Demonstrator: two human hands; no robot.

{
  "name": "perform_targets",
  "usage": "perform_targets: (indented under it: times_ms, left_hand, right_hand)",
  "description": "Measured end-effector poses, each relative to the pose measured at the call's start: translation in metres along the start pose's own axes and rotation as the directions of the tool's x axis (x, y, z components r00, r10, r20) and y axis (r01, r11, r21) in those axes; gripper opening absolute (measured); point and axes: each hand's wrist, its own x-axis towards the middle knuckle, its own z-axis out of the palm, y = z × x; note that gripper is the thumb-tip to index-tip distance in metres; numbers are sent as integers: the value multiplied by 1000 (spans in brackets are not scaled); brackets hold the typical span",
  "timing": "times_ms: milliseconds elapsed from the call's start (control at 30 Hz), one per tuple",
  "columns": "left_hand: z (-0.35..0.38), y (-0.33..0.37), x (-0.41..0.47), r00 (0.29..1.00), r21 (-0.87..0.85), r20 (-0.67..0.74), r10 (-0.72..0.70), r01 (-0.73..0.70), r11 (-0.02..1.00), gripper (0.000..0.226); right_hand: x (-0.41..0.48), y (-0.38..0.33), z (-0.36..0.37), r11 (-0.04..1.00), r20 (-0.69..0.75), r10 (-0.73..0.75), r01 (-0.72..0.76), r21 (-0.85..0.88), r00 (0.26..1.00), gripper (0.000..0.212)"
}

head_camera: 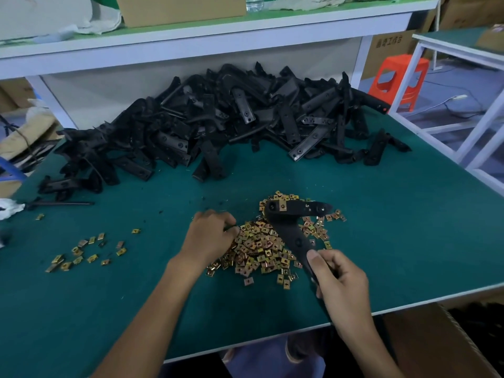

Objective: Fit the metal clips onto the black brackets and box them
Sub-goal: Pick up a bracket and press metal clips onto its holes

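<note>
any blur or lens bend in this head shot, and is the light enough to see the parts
Head view: wide-angle bend bows the shelf edge and table edge; dim bluish light turns the bracket pile into a near-black mass; the clip pile reads clearly; the left hand looks slightly smeared, the right hand and its bracket sharper.

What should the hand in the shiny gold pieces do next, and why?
Probably the left hand should pinch one clip out of the pile of metal clips and bring it to the black bracket. It is down in the pile, and the right hand grips the bracket just above it. I cannot tell whether it holds one yet.
</note>
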Motion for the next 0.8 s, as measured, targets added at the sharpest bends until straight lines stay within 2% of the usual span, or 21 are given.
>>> perform_targets:
  times_ms: [200,300,400,467,533,667,733,800]
  left_hand:
    - [2,10,8,997,5,73,-34,34,999,11]
    - [2,12,6,999,-19,15,-49,49,999,9]
    - [-5,13,2,992,-213,-110,-53,29,977,10]
    - [-15,15,-1,991,-335,-127,-52,6,942,20]
    - [-24,19,-3,985,-431,-164,-56,-21,902,20]
    - [-38,38,-11,987,-712,-136,-88,-36,701,14]
    - [-42,47,-14,990,-724,-136,-36,-74,686,16]
    - [-44,52,-15,989,-662,-149,1,-100,742,19]
  right_hand:
    - [1,1,0,998,25,-21,23,-56,999,17]
    - [0,3,-1,997,28,-28,30,-69,999,16]
    - [0,4,0,994,32,-42,45,-103,999,13]
    - [0,5,0,989,45,-53,59,-139,998,11]
    - [-1,7,0,983,58,-67,76,-165,996,13]
    - [-1,10,1,971,52,-96,105,-214,994,13]
    - [-2,10,2,970,48,-102,110,-215,994,13]
    - [-2,10,2,972,47,-103,110,-205,994,12]
